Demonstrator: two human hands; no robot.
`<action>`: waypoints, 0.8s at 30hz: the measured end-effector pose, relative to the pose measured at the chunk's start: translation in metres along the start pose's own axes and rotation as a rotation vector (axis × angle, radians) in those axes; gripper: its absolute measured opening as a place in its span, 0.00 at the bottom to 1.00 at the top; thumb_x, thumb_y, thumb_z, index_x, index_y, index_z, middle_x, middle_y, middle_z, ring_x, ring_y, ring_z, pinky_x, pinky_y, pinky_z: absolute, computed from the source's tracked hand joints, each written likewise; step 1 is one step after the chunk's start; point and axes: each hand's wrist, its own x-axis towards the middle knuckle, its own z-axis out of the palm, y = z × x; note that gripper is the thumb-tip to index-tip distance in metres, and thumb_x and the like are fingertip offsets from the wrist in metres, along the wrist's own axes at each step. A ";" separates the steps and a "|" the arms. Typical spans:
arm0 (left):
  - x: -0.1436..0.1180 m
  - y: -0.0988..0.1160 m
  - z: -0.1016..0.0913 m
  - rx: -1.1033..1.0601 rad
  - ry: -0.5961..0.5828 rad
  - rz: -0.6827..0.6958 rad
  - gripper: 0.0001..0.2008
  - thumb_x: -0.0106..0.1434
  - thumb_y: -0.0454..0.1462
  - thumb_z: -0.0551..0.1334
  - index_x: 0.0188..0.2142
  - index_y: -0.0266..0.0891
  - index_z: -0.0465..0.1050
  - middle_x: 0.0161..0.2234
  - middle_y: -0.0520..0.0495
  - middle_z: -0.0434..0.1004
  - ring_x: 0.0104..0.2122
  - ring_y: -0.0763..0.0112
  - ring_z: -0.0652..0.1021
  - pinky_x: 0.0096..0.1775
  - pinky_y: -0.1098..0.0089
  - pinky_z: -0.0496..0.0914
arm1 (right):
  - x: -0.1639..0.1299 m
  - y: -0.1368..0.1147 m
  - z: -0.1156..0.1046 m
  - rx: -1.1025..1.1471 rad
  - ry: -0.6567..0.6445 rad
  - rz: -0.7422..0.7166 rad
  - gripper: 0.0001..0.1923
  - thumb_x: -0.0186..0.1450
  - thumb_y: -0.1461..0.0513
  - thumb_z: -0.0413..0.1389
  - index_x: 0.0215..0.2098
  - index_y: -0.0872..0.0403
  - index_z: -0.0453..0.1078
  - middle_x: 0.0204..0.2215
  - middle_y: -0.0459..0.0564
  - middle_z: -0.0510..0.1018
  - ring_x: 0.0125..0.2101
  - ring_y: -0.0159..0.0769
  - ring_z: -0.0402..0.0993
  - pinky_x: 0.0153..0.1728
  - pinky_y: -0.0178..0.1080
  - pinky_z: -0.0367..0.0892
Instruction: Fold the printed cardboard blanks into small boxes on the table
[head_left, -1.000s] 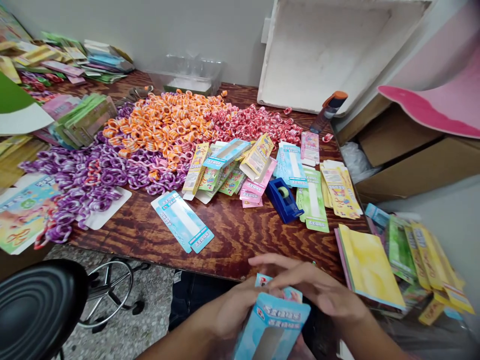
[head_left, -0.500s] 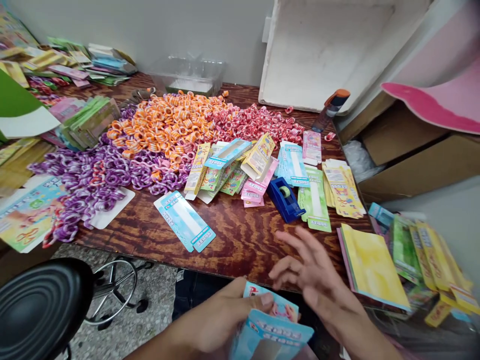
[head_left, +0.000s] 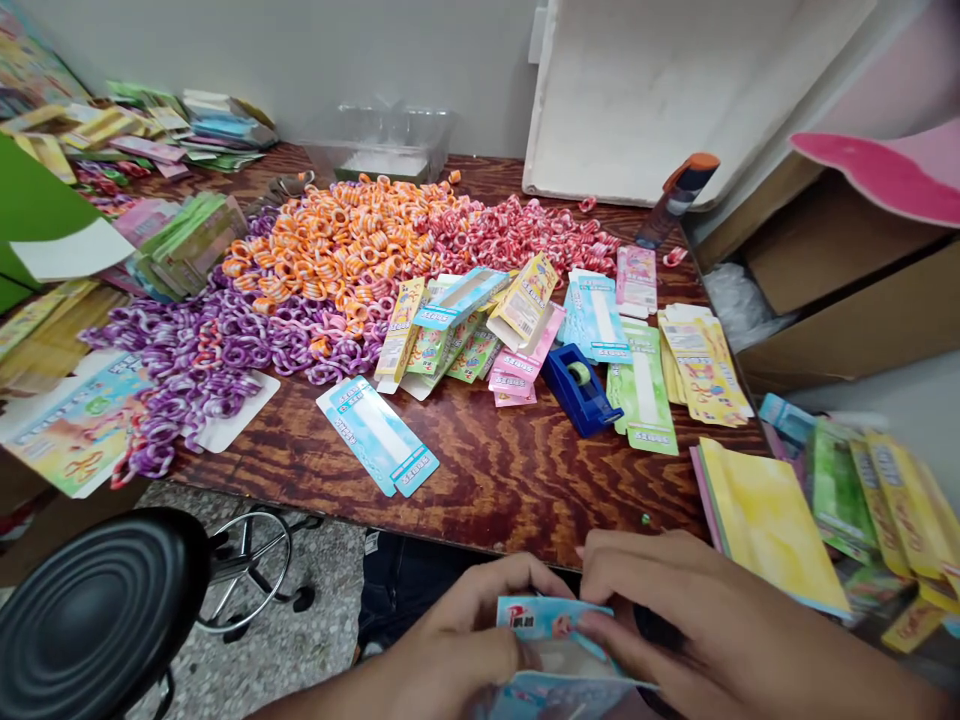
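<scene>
Low at the front, over my lap, a light blue printed paper box (head_left: 555, 690) is held between both hands. My left hand (head_left: 457, 640) closes round its left side, the thumb bent at the open top. My right hand (head_left: 675, 610) pinches the upper right edge of the box, its fingers curled behind. The box's lower part runs out of the picture. On the table ahead lies a flat light blue box blank (head_left: 379, 435) with a long window. A blue tape dispenser (head_left: 581, 390) stands beyond my right hand.
Heaps of purple rings (head_left: 187, 360), orange rings (head_left: 337, 235) and red rings (head_left: 517, 240) cover the back. Mixed boxes (head_left: 472, 320) lie mid-table, yellow sheets (head_left: 772, 525) at the right edge. A black stool (head_left: 97, 620) stands at left; a bottle (head_left: 679, 200) at back right.
My right hand, spread apart from the box before, has come down to its top edge and closed on it. The box sits slightly lower, and the view has shifted a little.
</scene>
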 end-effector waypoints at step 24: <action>-0.012 0.028 0.001 0.355 -0.020 0.049 0.21 0.70 0.55 0.63 0.49 0.42 0.79 0.43 0.47 0.76 0.43 0.65 0.72 0.46 0.67 0.65 | 0.022 0.013 -0.016 0.098 -0.288 -0.034 0.11 0.72 0.60 0.59 0.32 0.52 0.67 0.28 0.41 0.75 0.30 0.29 0.70 0.29 0.32 0.58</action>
